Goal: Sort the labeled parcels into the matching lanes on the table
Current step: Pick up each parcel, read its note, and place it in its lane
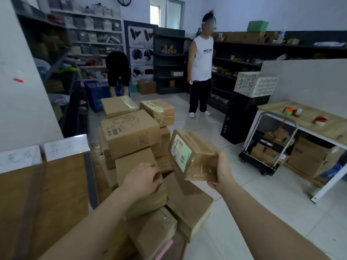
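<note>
Parcel [196,156], one, gripped by right hand [223,171]

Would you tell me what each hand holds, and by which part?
The right hand grips a labelled parcel by its lower right end; the left hand only rests on a stacked box.

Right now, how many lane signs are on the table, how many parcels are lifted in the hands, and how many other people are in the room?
Lane signs: 2
Lifted parcel, held in the right hand: 1
Other people: 2
Total: 5
</note>
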The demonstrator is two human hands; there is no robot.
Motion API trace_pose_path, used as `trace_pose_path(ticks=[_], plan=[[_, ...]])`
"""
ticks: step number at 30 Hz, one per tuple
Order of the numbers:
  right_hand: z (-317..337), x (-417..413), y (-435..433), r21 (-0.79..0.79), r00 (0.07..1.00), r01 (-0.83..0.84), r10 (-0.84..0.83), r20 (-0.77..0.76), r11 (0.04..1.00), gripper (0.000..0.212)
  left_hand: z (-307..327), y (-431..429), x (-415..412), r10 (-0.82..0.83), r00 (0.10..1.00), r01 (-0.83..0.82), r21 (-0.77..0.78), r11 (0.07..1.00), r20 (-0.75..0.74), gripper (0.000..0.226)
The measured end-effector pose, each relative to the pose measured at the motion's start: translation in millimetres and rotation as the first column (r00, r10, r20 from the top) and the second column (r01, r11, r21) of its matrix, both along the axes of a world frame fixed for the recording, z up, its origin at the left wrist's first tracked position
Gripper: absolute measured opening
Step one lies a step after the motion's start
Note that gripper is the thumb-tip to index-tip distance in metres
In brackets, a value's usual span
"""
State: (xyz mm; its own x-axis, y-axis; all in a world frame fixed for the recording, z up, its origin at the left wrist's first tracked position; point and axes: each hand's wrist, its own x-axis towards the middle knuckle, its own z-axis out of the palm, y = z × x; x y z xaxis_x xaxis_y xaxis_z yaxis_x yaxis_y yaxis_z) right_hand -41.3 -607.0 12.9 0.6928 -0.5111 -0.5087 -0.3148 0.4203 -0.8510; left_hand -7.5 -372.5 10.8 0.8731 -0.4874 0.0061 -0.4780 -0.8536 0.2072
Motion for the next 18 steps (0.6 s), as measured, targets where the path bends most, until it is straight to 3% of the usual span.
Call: trace_pose_path(ticks=[3,7,9,11,14,18], plan=[[4.1,-3.4,-6.0,0.161,0.998,-0.006,-0.003,0.055,0.987,0.048,4.8,-4.7,-0.1,0.067,0.997,-0.069,-0.044,0.997,-0.035,0.037],[11.6,-4.9,-8.1,0.284,0.992,-0.081,0.049,0.120,0.955,0.066,20.4,-18.4,-8.1,0.134,0.983,-0.163,-0.275,0.948,-0.123,0.053],[14.8,-3.4,-7.2,0.273,0.985,-0.132,0.094,0.148,0.953,0.063,32.8,-27.1,-16.8,0.110,0.944,-0.270,-0.537,0.799,-0.311,0.053],[17.9,-2.0,-3.7,0.276,0.968,-0.204,0.151,0.202,0.939,0.062,45.5,-35.1,-23.5,-0.040,0.861,-0.394,-0.714,0.578,-0.507,0.057],[19.5,1.4,4.1,0.277,0.925,-0.329,0.250,0.285,0.903,0.064,49.6,-41.0,-24.1,-0.231,0.803,-0.438,-0.807,0.395,-0.550,0.079],[27.9,5.8,23.2,0.168,0.891,-0.359,0.284,0.355,0.918,0.048,56.7,-33.7,-29.4,-0.281,0.788,-0.509,-0.836,0.204,-0.549,0.067]])
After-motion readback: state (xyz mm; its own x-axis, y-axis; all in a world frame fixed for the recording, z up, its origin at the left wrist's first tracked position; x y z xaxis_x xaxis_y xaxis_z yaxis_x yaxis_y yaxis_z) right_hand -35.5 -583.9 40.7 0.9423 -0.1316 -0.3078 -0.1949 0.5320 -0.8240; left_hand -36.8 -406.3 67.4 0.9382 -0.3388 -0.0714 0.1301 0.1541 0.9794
